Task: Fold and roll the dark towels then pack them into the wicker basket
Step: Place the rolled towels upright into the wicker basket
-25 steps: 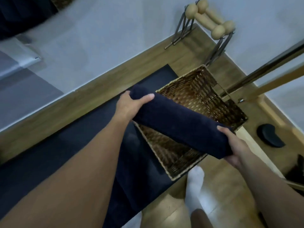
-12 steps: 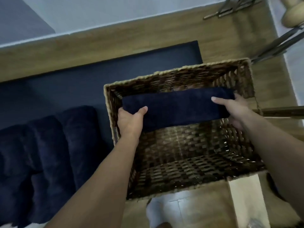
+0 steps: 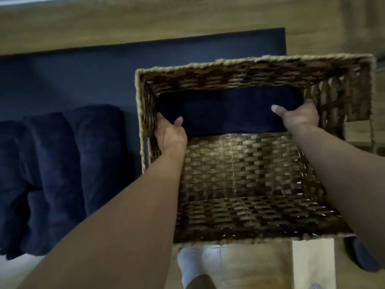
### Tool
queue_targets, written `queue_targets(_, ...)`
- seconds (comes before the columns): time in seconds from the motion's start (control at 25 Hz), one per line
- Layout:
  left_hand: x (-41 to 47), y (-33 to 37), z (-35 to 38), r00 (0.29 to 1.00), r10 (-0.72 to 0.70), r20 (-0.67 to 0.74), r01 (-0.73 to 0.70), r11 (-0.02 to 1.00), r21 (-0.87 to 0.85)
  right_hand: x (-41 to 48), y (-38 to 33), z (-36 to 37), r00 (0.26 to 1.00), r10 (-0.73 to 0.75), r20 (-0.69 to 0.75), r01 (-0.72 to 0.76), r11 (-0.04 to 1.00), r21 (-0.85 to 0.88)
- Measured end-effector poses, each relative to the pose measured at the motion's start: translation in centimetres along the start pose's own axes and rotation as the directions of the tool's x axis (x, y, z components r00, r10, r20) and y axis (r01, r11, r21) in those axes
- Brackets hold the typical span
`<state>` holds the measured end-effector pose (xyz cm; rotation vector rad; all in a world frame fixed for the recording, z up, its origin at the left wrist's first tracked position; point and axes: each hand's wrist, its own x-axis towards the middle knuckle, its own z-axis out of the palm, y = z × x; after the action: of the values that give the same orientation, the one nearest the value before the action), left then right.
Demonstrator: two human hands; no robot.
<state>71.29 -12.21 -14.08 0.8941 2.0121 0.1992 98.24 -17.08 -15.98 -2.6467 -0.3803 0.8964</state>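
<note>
A rolled dark navy towel (image 3: 227, 110) lies on the bottom of the wicker basket (image 3: 250, 67), along its far wall. My left hand (image 3: 169, 133) grips the roll's left end, thumb on top. At the roll's right end my right hand (image 3: 300, 116) holds it the same way. Both arms reach down inside the basket. Left of the basket, several more rolled dark towels (image 3: 56, 163) lie side by side on a dark mat (image 3: 83, 76).
The basket stands at the mat's right end on a wooden floor (image 3: 145, 15). A foot in a white sock (image 3: 191, 261) shows below the basket's near wall. A dark object (image 3: 362, 257) lies at the lower right.
The towel went from above the basket's rim down to its bottom against the far wall, both hands still on it. The view swung left, bringing the other rolls into sight.
</note>
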Motion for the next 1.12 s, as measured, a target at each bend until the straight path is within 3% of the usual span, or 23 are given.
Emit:
queue_targets(0.08, -0.6, 0.2, 0.1, 0.993, -0.118, 0.012, 0.119, 0.993, -0.020, -1.0, -0.5, -0.3, 0.997, -0.031, -0.064, 0.023, 0.993, -0.120)
queue_targets(0.16, -1.3, 0.4, 0.0, 0.960, -0.269, 0.081, 0.274, 0.960, -0.058, -2.6, -1.4, -0.6, 0.988, -0.110, -0.110, 0.096, 0.988, -0.122)
queue_targets(0.24, -2.2, 0.1, -0.4, 0.920, -0.354, 0.170, 0.375, 0.920, -0.114, -4.9, -2.4, -0.7, 0.979, -0.174, -0.102, 0.176, 0.984, 0.011)
queue_targets(0.36, -3.4, -0.3, -2.2, 0.891, -0.357, 0.280, 0.406, 0.903, -0.141, -10.4, -3.9, 0.7, 0.981, -0.165, -0.097, 0.187, 0.935, 0.302)
queue_targets(0.48, -5.6, 0.3, -5.7, 0.879, -0.185, 0.440, 0.251, 0.963, -0.096, -18.4, -6.1, 3.4, 0.985, -0.172, -0.030, 0.167, 0.873, 0.458)
queue_targets(0.56, -6.8, 0.6, -9.4, 0.844, 0.064, 0.533, 0.075, 0.969, -0.235, -24.5, -7.6, 5.5, 0.983, -0.170, 0.065, 0.109, 0.837, 0.537)
queue_targets(0.64, -6.1, 0.3, -13.8, 0.861, 0.295, 0.414, -0.140, 0.921, -0.364, -30.3, -8.8, 7.3, 0.980, -0.171, 0.097, 0.078, 0.790, 0.609)
queue_targets(0.72, -3.8, -0.3, -18.4, 0.912, 0.355, 0.207, -0.265, 0.893, -0.364, -35.1, -9.3, 9.0, 0.970, -0.223, 0.097, 0.116, 0.775, 0.621)
queue_targets(0.8, -0.6, -1.6, -21.6, 0.935, 0.338, 0.105, -0.303, 0.918, -0.255, -38.8, -9.2, 10.9, 0.955, -0.242, 0.170, 0.085, 0.777, 0.624)
queue_targets(0.92, 3.9, -3.5, -23.9, 0.924, 0.347, 0.164, -0.364, 0.927, 0.088, -41.9, -7.5, 14.9, 0.958, -0.080, 0.275, -0.118, 0.763, 0.635)
queue_targets(1.0, 6.6, -3.6, -24.0, 0.889, 0.399, 0.223, -0.450, 0.850, 0.272, -42.4, -5.5, 17.9, 0.957, 0.007, 0.289, -0.166, 0.832, 0.529)
queue_targets(1.12, 10.0, -2.9, -23.0, 0.867, 0.408, 0.285, -0.495, 0.775, 0.393, -41.7, -2.6, 21.8, 0.942, 0.054, 0.330, -0.159, 0.941, 0.298)
